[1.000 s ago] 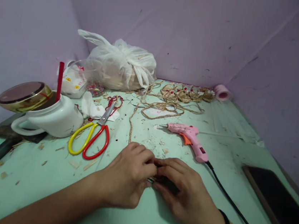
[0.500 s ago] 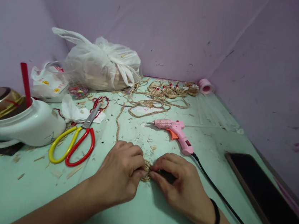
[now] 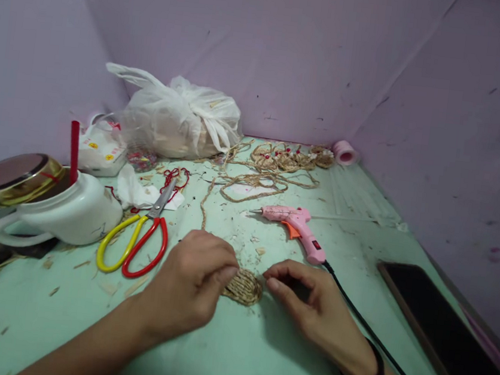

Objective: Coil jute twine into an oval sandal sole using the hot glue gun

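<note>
My left hand (image 3: pixel 196 281) is closed on a flat oval coil of braided straw cord (image 3: pixel 245 287), thumb and fingers gripping its left part and hiding it. A tail of the straw cord (image 3: pixel 205 206) runs away beyond the knuckles. Just off the coil's right end is my right hand (image 3: pixel 309 305), thumb and index tips drawn together in a pinch; anything between them is too small to make out. A pink glue gun (image 3: pixel 294 219) lies beyond the right hand, nozzle pointing left. Left of the left hand lie scissors (image 3: pixel 148 230) with yellow and red handles.
On the left stand a white pot (image 3: pixel 80 210) and its gold-rimmed lid (image 3: pixel 11 178). A tied plastic bag (image 3: pixel 185 120), beaded straw pieces (image 3: pixel 289 159) and a pink roll (image 3: pixel 344 153) line the back. A phone (image 3: pixel 432 329) and the gun's black cable (image 3: pixel 364 327) are at right.
My right hand has moved off the coil's right edge, slightly right. More of the coil shows beside my left hand. The camera view has shifted a little.
</note>
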Motion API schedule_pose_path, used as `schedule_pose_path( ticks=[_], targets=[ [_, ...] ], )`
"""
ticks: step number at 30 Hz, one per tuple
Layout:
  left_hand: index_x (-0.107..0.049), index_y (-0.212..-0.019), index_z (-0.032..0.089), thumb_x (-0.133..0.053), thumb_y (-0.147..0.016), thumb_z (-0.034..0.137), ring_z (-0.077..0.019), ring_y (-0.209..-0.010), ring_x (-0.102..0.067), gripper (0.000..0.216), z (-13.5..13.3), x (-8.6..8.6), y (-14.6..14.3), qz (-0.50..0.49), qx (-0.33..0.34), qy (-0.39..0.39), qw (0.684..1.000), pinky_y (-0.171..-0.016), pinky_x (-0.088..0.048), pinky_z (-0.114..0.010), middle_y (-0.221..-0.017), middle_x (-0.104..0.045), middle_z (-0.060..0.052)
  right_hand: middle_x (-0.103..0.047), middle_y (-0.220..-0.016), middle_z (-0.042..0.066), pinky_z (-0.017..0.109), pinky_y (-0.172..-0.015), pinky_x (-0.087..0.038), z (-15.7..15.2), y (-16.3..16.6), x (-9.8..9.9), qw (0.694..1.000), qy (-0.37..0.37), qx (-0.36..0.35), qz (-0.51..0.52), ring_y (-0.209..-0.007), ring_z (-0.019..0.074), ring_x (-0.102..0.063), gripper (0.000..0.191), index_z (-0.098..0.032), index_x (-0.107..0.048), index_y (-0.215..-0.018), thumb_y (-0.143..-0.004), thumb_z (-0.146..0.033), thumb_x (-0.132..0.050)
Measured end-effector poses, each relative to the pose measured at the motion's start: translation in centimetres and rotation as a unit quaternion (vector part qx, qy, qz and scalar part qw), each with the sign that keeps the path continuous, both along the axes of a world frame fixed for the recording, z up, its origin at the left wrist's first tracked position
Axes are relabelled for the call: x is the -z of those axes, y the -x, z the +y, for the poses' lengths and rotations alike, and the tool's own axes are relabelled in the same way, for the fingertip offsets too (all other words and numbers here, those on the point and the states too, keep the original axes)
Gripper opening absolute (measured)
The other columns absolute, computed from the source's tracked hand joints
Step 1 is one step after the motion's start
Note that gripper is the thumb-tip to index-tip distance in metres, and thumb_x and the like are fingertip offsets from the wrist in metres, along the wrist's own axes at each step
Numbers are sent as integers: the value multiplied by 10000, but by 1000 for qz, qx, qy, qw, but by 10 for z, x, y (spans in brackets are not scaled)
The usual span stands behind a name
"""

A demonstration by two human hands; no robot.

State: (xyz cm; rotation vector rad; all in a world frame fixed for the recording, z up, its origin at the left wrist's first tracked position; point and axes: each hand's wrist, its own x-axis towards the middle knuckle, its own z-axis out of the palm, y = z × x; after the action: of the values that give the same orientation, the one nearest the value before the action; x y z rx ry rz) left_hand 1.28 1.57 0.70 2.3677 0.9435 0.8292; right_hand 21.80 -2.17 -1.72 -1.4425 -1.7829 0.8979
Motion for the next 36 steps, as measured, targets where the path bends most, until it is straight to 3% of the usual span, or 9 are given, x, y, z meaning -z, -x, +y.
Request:
schedule_pose_path(
  ticks=[8, 13, 19, 22, 25, 28, 31, 33, 36],
  targets=[
    [-627, -776, 194, -513, -793, 182, -168, -763, -608, 116, 12, -6, 17, -20, -232, 36, 972, -704, -455, -291, -794, -672, -14, -682, -864, 77, 365, -723, -480, 0, 15, 2, 984, -146, 39, -95, -808, 218, -609, 157, -179, -649, -865, -841, -301, -554],
    [-624, -761, 186, -483, -793, 148, -174, -756, -593, 150, 12, -2, 16, 8, -243, 31, 969, -690, -441, -308, -784, -664, -24, -662, -975, 106, 434, -710, -476, 1, 35, -4, 966, -116, -17, -229, -866, 288, -587, 260, -184, -653, -998, -779, -321, -618],
    [-629, -773, 184, -491, -785, 154, -176, -757, -586, 141, 10, -1, 14, 30, -254, 43, 966, -685, -425, -305, -794, -665, -28, -648, -913, 59, 390, -696, -448, 2, 36, -4, 977, -27, 0, -213, -820, 253, -593, 217, -226, -648, -975, -766, -227, -592],
    [-638, -767, 186, -490, -785, 201, -166, -723, -567, 149, 8, -6, 15, 25, -272, 75, 959, -660, -401, -295, -785, -658, -21, -609, -711, 12, 308, -583, -404, 3, 32, -3, 993, 44, 20, -111, -655, 192, -556, 78, -213, -623, -809, -739, -247, -613],
    [-600, -609, 172, -506, -778, 379, -137, -559, -480, 283, 6, -14, 16, 12, -290, 148, 946, -536, -329, -267, -569, -553, 6, -558, -629, -20, 251, -531, -382, 5, 29, -7, 983, 129, 37, 129, -581, 135, -500, 153, -194, -577, -711, -711, -312, -674],
    [-526, -498, 165, -537, -697, 538, -105, -464, -373, 423, 2, -17, 13, -16, -202, 311, 929, -463, -260, -249, -445, -403, 38, -603, -751, -12, 238, -592, -444, 7, 31, -14, 898, 198, 65, 387, -667, 125, -545, 229, -194, -617, -799, -687, -351, -740],
    [-590, -698, 145, -613, -599, 496, -103, -465, -402, 365, -4, -12, 2, -90, -111, 455, 879, -450, -290, -231, -510, -474, 42, -612, -719, -25, 235, -641, -480, 6, 42, -16, 806, 237, 47, 540, -665, 111, -568, 215, -198, -660, -822, -674, -304, -774],
    [-574, -734, 148, -610, -587, 436, -95, -456, -382, 325, -9, -7, -4, -139, -126, 466, 865, -440, -281, -225, -520, -468, 51, -626, -699, -22, 233, -675, -486, 4, 52, -13, 779, 243, 31, 577, -660, 106, -577, 190, -188, -677, -801, -672, -281, -781],
    [-521, -592, 162, -595, -579, 339, -95, -503, -376, 192, -13, -3, -5, -158, -179, 373, 897, -472, -278, -222, -515, -431, 49, -671, -803, 13, 253, -718, -489, 1, 63, -9, 779, 264, 26, 569, -745, 132, -606, 237, -178, -685, -835, -655, -287, -796]
  ],
)
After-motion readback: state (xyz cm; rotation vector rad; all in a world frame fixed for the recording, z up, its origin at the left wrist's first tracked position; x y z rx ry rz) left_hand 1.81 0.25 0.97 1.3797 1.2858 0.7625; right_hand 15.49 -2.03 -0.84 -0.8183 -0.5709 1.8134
